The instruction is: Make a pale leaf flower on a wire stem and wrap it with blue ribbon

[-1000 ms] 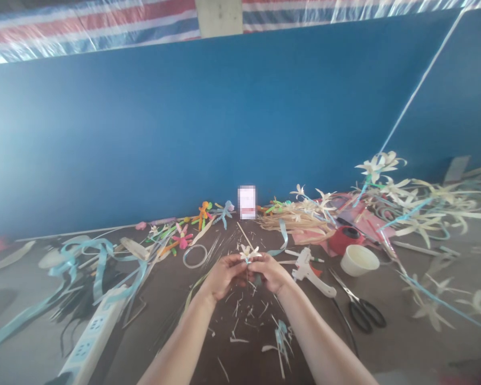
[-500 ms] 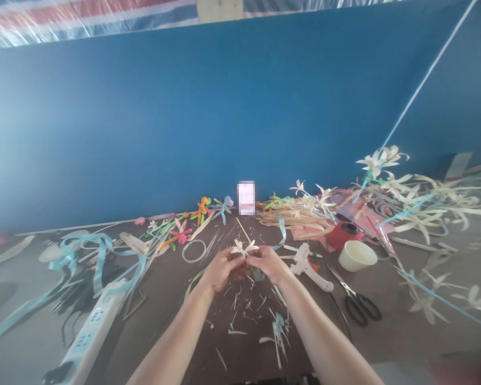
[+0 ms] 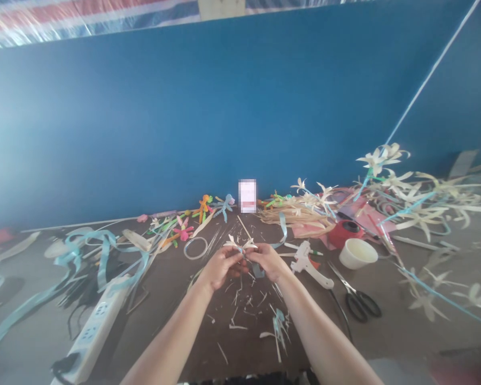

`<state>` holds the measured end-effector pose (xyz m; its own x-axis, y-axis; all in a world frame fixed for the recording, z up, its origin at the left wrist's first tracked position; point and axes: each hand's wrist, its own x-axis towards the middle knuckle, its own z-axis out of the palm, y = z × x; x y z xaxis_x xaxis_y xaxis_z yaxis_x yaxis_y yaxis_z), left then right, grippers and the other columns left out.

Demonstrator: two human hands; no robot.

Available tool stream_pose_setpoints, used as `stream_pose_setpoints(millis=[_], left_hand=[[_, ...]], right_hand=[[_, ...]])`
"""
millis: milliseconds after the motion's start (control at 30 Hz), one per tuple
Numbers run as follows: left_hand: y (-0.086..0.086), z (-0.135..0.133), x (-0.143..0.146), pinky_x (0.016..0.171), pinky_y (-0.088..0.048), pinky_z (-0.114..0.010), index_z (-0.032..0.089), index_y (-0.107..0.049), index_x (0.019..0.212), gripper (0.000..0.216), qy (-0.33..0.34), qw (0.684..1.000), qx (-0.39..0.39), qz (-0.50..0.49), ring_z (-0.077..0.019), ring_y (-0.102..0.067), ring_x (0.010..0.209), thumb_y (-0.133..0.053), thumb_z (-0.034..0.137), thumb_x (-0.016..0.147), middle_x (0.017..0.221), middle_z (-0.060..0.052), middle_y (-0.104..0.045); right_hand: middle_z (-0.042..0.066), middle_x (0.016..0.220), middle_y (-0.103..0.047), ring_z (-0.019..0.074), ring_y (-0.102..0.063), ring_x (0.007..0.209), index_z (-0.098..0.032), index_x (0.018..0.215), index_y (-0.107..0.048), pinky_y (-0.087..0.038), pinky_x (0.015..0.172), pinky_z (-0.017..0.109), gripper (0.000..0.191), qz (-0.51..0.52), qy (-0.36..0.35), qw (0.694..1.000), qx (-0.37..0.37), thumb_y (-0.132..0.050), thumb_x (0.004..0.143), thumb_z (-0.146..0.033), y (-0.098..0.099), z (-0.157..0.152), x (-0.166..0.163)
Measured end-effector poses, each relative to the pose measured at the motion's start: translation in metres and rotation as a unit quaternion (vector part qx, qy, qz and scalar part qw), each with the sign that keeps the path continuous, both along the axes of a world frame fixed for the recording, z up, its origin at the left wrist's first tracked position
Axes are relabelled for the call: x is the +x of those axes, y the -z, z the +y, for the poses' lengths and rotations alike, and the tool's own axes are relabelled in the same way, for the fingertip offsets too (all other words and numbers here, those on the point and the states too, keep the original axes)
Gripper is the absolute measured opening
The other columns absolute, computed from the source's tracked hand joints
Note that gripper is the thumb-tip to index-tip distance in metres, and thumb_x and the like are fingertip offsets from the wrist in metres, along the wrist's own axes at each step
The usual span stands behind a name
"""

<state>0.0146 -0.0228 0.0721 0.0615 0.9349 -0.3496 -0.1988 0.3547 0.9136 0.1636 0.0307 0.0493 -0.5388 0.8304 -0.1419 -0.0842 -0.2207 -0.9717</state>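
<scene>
Straw flower (image 3: 240,244) pinched between left hand (image 3: 220,266) and right hand (image 3: 269,261), both closed on stem, petals up for shaping; glue gun (image 3: 310,264) beside.

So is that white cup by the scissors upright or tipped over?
Upright. The white cup stands on the table with its round open mouth facing up, just beyond the scissors. Whether anything is inside, I cannot tell.
</scene>
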Motion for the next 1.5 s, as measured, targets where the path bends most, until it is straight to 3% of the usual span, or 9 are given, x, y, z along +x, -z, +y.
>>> stream_pose_setpoints(millis=[367, 667, 967, 1200, 1500], left_hand=[[0.001, 0.0, -0.003, 0.045, -0.041, -0.014, 0.017, -0.059, 0.094, 0.031, 0.003, 1.0, -0.008, -0.001, -0.0155, -0.067, 0.065, -0.068, 0.027, 0.066, 0.071, -0.001, -0.064], [0.003, 0.0, -0.003, 0.046, -0.04, -0.017, 0.017, -0.058, 0.09, 0.03, 0.003, 1.0, -0.009, 0.028, -0.0185, -0.067, 0.067, -0.069, 0.027, 0.064, 0.072, -0.003, -0.067], [0.01, 0.0, -0.003, 0.049, -0.042, -0.022, 0.02, -0.057, 0.078, 0.023, -0.023, 0.998, 0.01, 0.054, -0.0186, -0.065, 0.062, -0.069, 0.029, 0.062, 0.066, 0.0, -0.067], [0.015, 0.001, 0.006, 0.053, -0.046, -0.027, 0.02, -0.058, 0.076, 0.016, -0.069, 0.996, 0.042, 0.046, -0.0177, -0.063, 0.06, -0.067, 0.024, 0.063, 0.065, 0.002, -0.066], [0.018, 0.002, 0.002, 0.051, -0.043, -0.021, 0.017, -0.056, 0.076, 0.016, -0.062, 0.998, 0.011, 0.029, -0.0172, -0.065, 0.064, -0.065, 0.024, 0.065, 0.067, -0.001, -0.067]], right_hand=[[-0.005, 0.047, -0.052, 0.0026, -0.029, 0.033, -0.012, 0.066, -0.061, -0.017, 0.034, 0.018, 0.02, -0.028, 0.018, 0.999, -0.001, -0.064, 0.063, -0.032, 0.008, 0.004, -0.002], [-0.007, 0.046, -0.048, 0.0028, -0.029, 0.034, -0.013, 0.064, -0.059, -0.022, 0.037, 0.018, 0.017, -0.036, 0.016, 0.999, 0.012, -0.063, 0.064, -0.03, 0.003, 0.0, 0.0], [-0.004, 0.055, -0.054, 0.008, -0.044, 0.049, -0.014, 0.064, -0.06, -0.033, 0.048, 0.019, 0.014, -0.052, 0.052, 0.994, 0.087, -0.062, 0.064, -0.027, 0.006, -0.003, 0.002], [-0.001, 0.058, -0.057, 0.0096, -0.049, 0.052, -0.014, 0.066, -0.06, -0.037, 0.051, 0.02, 0.016, -0.041, 0.031, 0.994, 0.097, -0.058, 0.068, -0.029, 0.01, -0.006, -0.006], [-0.003, 0.05, -0.052, 0.0089, -0.044, 0.045, -0.015, 0.068, -0.064, -0.033, 0.047, 0.021, 0.017, -0.117, 0.038, 0.98, 0.155, -0.056, 0.07, -0.03, 0.002, 0.001, 0.005]])
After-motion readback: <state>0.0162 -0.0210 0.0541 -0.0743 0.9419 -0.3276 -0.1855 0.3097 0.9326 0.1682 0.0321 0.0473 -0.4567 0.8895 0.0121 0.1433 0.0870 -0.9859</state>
